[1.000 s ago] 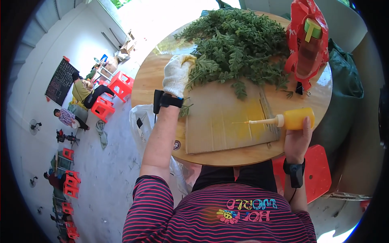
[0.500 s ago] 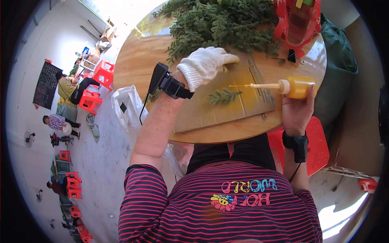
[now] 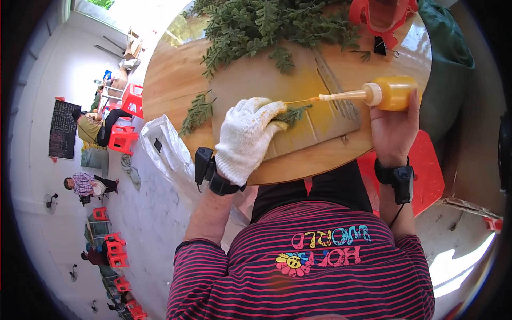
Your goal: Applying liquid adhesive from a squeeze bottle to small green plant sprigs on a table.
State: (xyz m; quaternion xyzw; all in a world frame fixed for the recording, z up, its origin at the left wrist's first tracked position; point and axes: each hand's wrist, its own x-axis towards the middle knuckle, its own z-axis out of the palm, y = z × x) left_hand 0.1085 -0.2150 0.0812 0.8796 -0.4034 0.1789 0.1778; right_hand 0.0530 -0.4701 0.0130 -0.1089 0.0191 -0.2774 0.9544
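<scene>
In a white knit glove, my left hand (image 3: 248,132) has its fingers closed on the left end of a small green fir sprig (image 3: 296,114), low over the cardboard. The sprig's other end sticks out to the right. My bare right hand (image 3: 393,132) holds a squeeze bottle (image 3: 397,93) of orange-yellow liquid on its side. Its long pale nozzle (image 3: 344,96) points left, and the thin tip reaches close to the gloved fingertips above the sprig. A sheet of cardboard (image 3: 306,140) with yellow stains lies beneath.
A heap of green sprigs (image 3: 256,29) covers the far side of the round wooden table (image 3: 170,80). One loose sprig (image 3: 198,113) lies left of the cardboard. A red bag (image 3: 381,21) stands far right, with a black clip (image 3: 380,46) beside it. White plastic (image 3: 168,146) hangs at the left edge.
My gloved left hand has come down and nearer from the heap and closed on the sprig. The bottle in my right hand has shifted slightly, its tip now close to the glove.
</scene>
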